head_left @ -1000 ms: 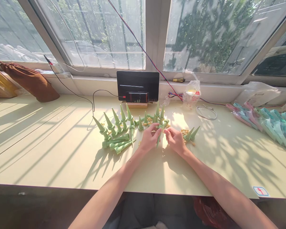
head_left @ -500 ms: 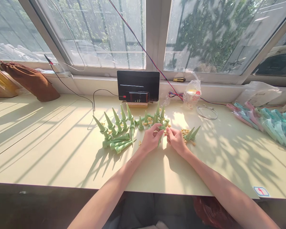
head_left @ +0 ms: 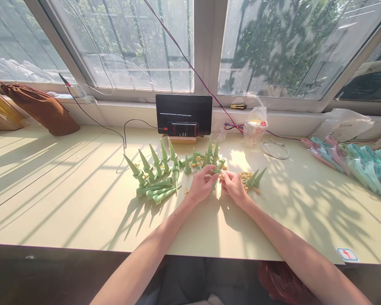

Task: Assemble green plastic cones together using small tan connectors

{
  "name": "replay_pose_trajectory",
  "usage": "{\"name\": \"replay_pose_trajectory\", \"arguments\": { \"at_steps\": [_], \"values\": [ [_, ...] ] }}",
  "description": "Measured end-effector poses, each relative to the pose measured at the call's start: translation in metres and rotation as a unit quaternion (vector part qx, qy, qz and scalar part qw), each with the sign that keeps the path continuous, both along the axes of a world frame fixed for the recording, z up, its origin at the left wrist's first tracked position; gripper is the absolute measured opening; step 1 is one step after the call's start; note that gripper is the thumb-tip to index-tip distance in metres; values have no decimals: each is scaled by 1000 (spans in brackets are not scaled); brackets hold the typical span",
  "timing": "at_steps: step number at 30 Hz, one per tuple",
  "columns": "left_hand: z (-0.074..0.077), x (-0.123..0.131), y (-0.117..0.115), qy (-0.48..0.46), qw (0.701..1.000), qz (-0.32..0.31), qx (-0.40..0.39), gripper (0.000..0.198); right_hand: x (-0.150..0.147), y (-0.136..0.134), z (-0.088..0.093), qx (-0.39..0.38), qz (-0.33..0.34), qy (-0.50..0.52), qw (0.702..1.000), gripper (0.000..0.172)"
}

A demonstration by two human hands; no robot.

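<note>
My left hand [head_left: 203,183] is closed around a green plastic spike [head_left: 213,186], whose tapered end points down toward the table. The fingers of my right hand [head_left: 232,184] pinch together at the spike's upper part; what they hold is too small and covered to make out. Beyond my hands and to the left, several green cone-topped spikes [head_left: 156,160] stand upright. Three more green spikes [head_left: 161,194] lie on their sides before them. Small yellow pieces [head_left: 246,176] are heaped by my right hand, beside two loose green cones [head_left: 259,177].
A dark tablet [head_left: 184,108] and a phone [head_left: 183,128] stand at the back. Around them are a bagged cup [head_left: 255,127], a coiled white cable [head_left: 275,150] and a screwdriver [head_left: 238,106]. Bagged pastel plastic items [head_left: 365,165] lie right; a brown pouch [head_left: 41,108] lies left.
My right hand has shifted slightly left, closer to the spike in my left hand. The left hand and the things on the table look the same.
</note>
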State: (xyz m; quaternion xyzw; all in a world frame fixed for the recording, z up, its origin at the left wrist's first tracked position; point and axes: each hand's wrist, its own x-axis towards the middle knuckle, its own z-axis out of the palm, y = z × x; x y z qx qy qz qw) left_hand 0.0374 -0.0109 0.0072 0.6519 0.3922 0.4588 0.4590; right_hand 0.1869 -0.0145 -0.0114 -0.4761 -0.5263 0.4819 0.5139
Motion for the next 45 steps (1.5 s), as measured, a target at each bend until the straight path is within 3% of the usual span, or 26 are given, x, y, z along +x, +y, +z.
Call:
{"name": "replay_pose_trajectory", "arguments": {
  "at_steps": [8, 14, 23, 29, 37, 45],
  "values": [
    [1, 1, 5, -74, 994, 46, -71, 39, 2, -1, 3, 112, -40, -136, 984, 40],
    [3, -2, 8, -119, 984, 73, -106, 37, 4, 0, 3, 221, -35, -238, 945, 31],
    [4, -4, 7, -125, 981, 66, -131, 39, 9, 6, -4, 300, -23, -291, 908, 28],
    [-2, -4, 9, -115, 982, 62, -134, 42, 11, 4, -2, 278, -12, -290, 916, 33],
    [-4, -3, 7, -98, 989, 45, -97, 39, 6, -6, 9, 209, 4, -234, 949, 35],
    [-4, -3, 5, -78, 993, 38, -84, 41, 3, -5, 4, 38, 55, -100, 993, 34]
  ]
}}
